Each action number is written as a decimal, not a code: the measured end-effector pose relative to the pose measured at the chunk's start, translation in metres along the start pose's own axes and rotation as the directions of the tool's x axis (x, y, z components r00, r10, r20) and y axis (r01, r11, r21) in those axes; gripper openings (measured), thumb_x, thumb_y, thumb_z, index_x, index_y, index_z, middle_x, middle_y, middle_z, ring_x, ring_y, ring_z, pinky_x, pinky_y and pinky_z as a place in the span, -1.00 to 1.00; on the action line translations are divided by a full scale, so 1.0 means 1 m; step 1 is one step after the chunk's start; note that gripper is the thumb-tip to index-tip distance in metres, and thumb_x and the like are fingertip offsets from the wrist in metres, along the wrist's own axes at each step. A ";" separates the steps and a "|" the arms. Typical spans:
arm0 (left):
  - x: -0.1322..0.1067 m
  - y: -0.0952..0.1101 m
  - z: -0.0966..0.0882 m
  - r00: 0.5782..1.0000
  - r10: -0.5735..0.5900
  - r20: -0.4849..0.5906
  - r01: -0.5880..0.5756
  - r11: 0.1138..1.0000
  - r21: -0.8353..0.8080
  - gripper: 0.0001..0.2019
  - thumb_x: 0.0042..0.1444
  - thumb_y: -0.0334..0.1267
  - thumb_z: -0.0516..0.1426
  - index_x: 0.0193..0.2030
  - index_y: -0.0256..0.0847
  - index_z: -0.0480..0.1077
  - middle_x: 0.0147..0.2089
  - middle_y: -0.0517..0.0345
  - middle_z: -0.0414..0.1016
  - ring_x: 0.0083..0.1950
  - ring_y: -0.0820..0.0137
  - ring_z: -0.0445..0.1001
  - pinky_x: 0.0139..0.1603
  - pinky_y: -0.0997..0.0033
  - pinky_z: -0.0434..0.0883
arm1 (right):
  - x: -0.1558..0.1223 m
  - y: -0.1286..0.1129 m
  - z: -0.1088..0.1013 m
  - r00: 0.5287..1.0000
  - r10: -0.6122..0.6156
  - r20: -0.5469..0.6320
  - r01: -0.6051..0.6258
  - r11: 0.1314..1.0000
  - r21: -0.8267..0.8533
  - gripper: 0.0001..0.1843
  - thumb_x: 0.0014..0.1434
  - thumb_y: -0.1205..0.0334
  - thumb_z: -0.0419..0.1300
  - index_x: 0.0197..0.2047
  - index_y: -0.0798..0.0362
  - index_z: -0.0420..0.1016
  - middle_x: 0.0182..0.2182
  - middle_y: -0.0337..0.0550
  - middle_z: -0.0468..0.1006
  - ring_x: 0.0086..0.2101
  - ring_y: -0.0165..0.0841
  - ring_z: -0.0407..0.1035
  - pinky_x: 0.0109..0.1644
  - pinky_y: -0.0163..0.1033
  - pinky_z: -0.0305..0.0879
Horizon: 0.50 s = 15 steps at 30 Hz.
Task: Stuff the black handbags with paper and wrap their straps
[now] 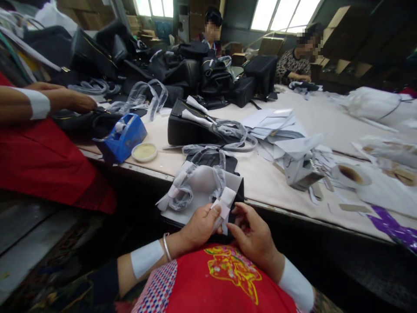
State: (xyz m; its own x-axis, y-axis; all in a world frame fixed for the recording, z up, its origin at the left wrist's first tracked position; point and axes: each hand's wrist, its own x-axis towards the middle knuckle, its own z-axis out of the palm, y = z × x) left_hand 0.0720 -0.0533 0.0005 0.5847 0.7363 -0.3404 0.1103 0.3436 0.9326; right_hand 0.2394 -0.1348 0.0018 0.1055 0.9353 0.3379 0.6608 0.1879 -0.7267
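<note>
A black handbag [240, 184] rests at the table's front edge, against my body, with a light sheet [202, 178] over its upper side. Clear plastic wrapping covers its looped handles [219, 176]. My left hand [202, 224] pinches a white paper strip [224, 202] at the bag's near right corner, thumb on top. Just right of that strip is my right hand [254, 232], its fingers bent but apart, with nothing visible between them. What lies under my left fingers is hidden.
Another black handbag [195, 128] lies just beyond. To its left are a blue tape dispenser [122, 137] and a small round dish [144, 152]. Papers [273, 121], a metal dispenser [302, 169] and a tape roll [350, 174] lie right. A co-worker's hand [81, 102] works at left.
</note>
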 end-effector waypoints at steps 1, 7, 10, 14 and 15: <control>0.000 0.001 0.001 1.000 0.007 -0.023 -0.007 1.000 0.029 -0.50 0.24 0.22 0.02 -0.26 -0.27 0.38 -0.47 0.19 0.40 -0.47 0.44 0.34 -0.44 0.44 0.27 | 0.000 0.000 0.003 1.000 0.008 0.015 -0.008 1.000 0.003 -0.46 0.20 0.23 0.29 0.21 0.08 0.26 -0.17 -0.07 0.54 -0.40 -0.35 0.45 -0.34 -0.23 0.49; 0.000 0.002 0.006 0.999 -0.001 -0.037 0.002 1.000 0.018 -0.47 0.20 0.26 0.03 -0.18 -0.26 0.35 -0.49 0.24 0.37 -0.51 0.42 0.34 -0.49 0.42 0.31 | 0.013 0.002 0.010 0.975 -0.217 0.048 0.220 0.973 -0.073 -0.45 0.24 0.31 0.25 0.27 0.12 0.25 -0.08 0.07 0.52 -0.11 -0.16 0.47 -0.03 -0.06 0.50; -0.002 0.002 0.007 0.999 0.025 -0.043 -0.022 0.998 0.064 -0.48 0.23 0.25 0.01 -0.22 -0.26 0.35 -0.52 0.23 0.38 -0.51 0.43 0.35 -0.48 0.44 0.31 | 0.017 0.003 0.010 0.977 -0.207 0.050 0.208 0.978 -0.006 -0.49 0.26 0.35 0.22 0.26 0.12 0.29 -0.14 0.02 0.52 -0.17 -0.22 0.47 -0.06 -0.11 0.50; -0.005 0.003 0.008 0.997 0.058 -0.042 -0.053 0.994 0.100 -0.46 0.25 0.26 -0.03 -0.25 -0.26 0.36 -0.55 0.22 0.39 -0.53 0.45 0.33 -0.50 0.46 0.25 | 0.022 0.002 0.009 0.977 -0.201 0.064 0.197 0.978 0.066 -0.59 0.29 0.37 0.19 0.20 0.10 0.38 -0.20 -0.04 0.50 -0.22 -0.27 0.43 -0.11 -0.15 0.48; -0.005 0.003 0.008 0.997 0.060 -0.043 -0.055 0.993 0.104 -0.46 0.25 0.27 -0.03 -0.24 -0.26 0.37 -0.55 0.23 0.38 -0.54 0.45 0.32 -0.50 0.46 0.25 | 0.023 0.002 0.008 0.976 -0.208 0.069 0.203 0.976 0.077 -0.60 0.29 0.37 0.18 0.19 0.10 0.39 -0.21 -0.05 0.49 -0.23 -0.28 0.42 -0.12 -0.16 0.48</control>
State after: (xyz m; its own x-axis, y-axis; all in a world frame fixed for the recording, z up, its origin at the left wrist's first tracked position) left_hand 0.0758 -0.0605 0.0060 0.5549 0.7801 -0.2891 0.1609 0.2403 0.9573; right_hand 0.2372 -0.1100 0.0031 -0.0857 0.8940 0.4398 0.6096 0.3962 -0.6866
